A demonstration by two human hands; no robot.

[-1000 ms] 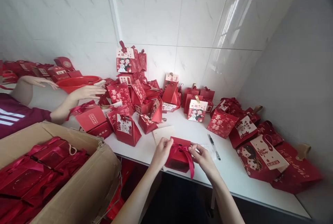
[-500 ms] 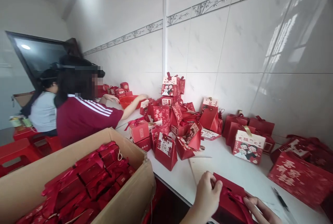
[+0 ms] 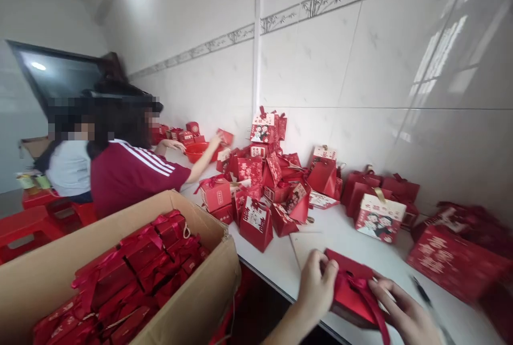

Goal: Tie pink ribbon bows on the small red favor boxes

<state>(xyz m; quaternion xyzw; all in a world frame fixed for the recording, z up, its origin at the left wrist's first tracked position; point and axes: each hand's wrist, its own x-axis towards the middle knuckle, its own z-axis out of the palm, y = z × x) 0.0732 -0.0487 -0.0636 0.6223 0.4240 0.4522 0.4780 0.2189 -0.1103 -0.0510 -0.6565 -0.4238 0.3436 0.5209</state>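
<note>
A red gift box (image 3: 355, 302) with a dark pink ribbon bow (image 3: 358, 283) is held between my two hands at the table's front edge. My left hand (image 3: 316, 286) pinches the box's left end, thumb and fingers closed on its upper edge. On the right side, my right hand (image 3: 401, 305) has its thumb and fingers at the ribbon and the box's edge. Just behind the box lies a pale sheet of card (image 3: 306, 243). Right of my right hand a black pen (image 3: 420, 289) rests on the table.
An open cardboard box (image 3: 200, 302) full of red gift boxes stands at the left. Red gift boxes (image 3: 256, 222) are piled mid-table, with a couple-print box (image 3: 379, 218) and a large red box (image 3: 455, 265) farther right. A co-worker in a maroon shirt (image 3: 132, 179) sits by a red basin (image 3: 196, 150).
The co-worker's hand has risen from the pile by the basin with a flat red piece in it. My hands and the box appear slightly higher in view; my grip looks much the same.
</note>
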